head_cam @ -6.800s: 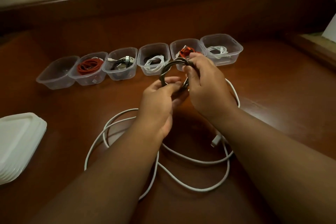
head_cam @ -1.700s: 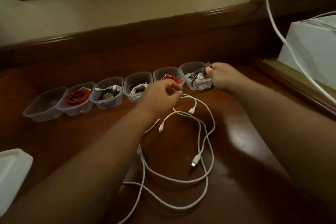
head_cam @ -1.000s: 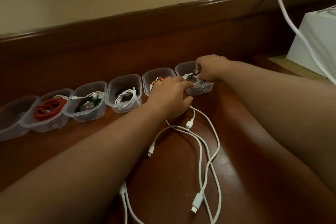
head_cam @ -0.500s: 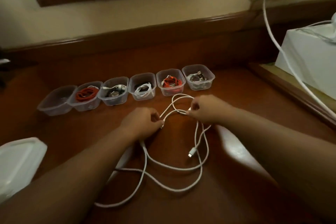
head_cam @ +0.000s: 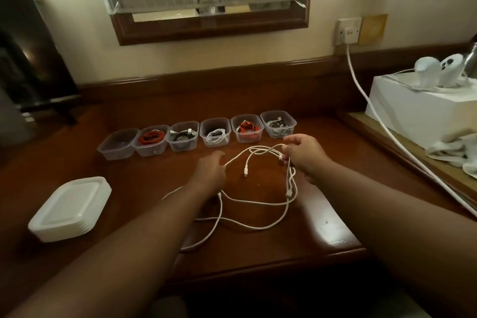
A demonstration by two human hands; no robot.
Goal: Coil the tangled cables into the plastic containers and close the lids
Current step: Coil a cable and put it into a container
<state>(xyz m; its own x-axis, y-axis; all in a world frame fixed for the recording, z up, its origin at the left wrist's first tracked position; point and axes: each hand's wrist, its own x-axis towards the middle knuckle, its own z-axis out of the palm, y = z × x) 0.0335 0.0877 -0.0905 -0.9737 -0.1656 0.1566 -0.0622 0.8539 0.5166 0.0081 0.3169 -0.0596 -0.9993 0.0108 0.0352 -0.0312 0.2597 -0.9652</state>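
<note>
the white cable (head_cam: 247, 202) is pinched by the left hand (head_cam: 210, 171) and gripped by the right hand (head_cam: 304, 156). the empty container (head_cam: 117, 144) (leftmost in the row) is nearer the left.

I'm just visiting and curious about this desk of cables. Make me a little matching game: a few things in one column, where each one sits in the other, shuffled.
Things:
1. empty clear plastic container
2. coiled red cable
3. stack of white plastic lids
4. loose white cable

Places:
A. alone near the desk's left edge
B. leftmost in the row
C. sprawled in front of the row, held by both hands
D. second container from the left

Pairs: 1-B, 2-D, 3-A, 4-C
</note>
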